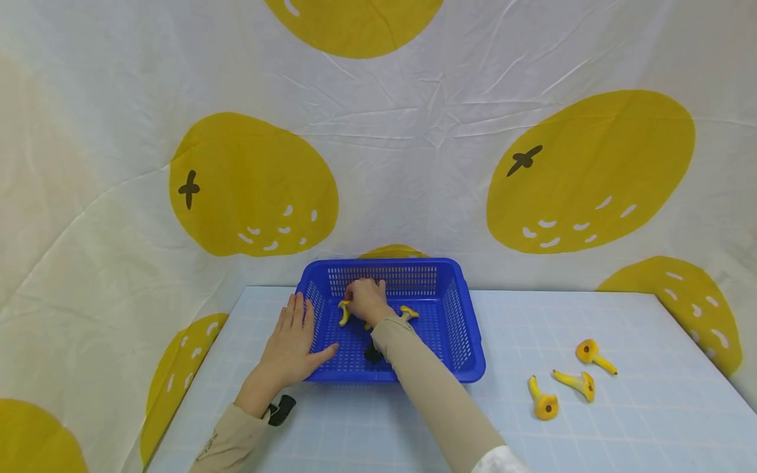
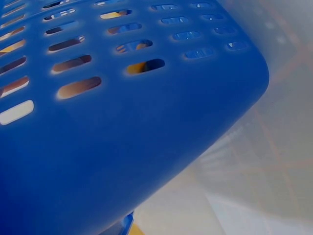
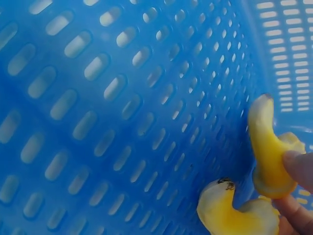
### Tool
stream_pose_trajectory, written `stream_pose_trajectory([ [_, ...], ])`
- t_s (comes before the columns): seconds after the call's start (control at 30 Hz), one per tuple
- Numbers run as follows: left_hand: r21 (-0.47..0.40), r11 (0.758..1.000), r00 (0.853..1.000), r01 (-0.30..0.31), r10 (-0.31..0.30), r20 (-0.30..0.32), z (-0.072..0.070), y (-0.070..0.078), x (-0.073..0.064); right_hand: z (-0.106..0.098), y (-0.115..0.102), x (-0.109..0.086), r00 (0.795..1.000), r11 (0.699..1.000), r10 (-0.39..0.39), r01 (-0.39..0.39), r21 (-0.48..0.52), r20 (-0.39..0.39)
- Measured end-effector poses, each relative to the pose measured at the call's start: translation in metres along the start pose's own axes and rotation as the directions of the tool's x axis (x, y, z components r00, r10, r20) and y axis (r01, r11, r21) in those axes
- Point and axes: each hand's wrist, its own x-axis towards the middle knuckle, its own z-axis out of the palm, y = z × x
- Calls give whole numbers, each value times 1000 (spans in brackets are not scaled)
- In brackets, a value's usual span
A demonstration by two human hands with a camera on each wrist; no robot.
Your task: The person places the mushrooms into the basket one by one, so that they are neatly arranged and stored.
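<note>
A blue plastic basket (image 1: 467,322) with slotted walls stands near the table's back edge. My left hand (image 1: 290,351) lies on its left front rim with fingers straight and thumb spread. Inside the basket, my right hand (image 1: 368,302) pinches a yellow chanterelle mushroom (image 3: 271,152) between thumb and finger, close above the slotted floor. Another chanterelle (image 3: 234,210) lies right beside that one in the right wrist view. A further chanterelle (image 1: 408,313) rests to the right of the hand, partly behind the sleeve. The left wrist view mostly shows the basket's outer wall (image 2: 146,122).
Three more chanterelles lie on the light-blue checked table (image 1: 639,433) right of the basket: one at the back (image 1: 591,353), one in the middle (image 1: 576,383), one in front (image 1: 543,402). A white cloth (image 1: 414,164) with yellow fruit prints hangs behind.
</note>
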Motion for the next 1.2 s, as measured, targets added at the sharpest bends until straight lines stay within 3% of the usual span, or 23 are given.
stream_pose_trajectory([
  [0.27, 0, 1000, 1000, -2, 2, -7, -1, 1, 0, 1, 1, 1, 1000, 999, 0, 0, -37, -8],
  [0.8, -1, 1000, 1000, -9, 9, -14, -1, 0, 0, -3, -1, -4, 1000, 999, -16, 16, 46, 0],
  [1.03, -1, 1000, 1000, -11, 11, -13, -1, 0, 1, -3, 1, -3, 1000, 994, -9, 10, 110, -2],
  [1.2, -1, 1000, 1000, -7, 7, -3, 0, 0, 1, -8, 3, -1, 1000, 971, 23, -21, 237, -7],
])
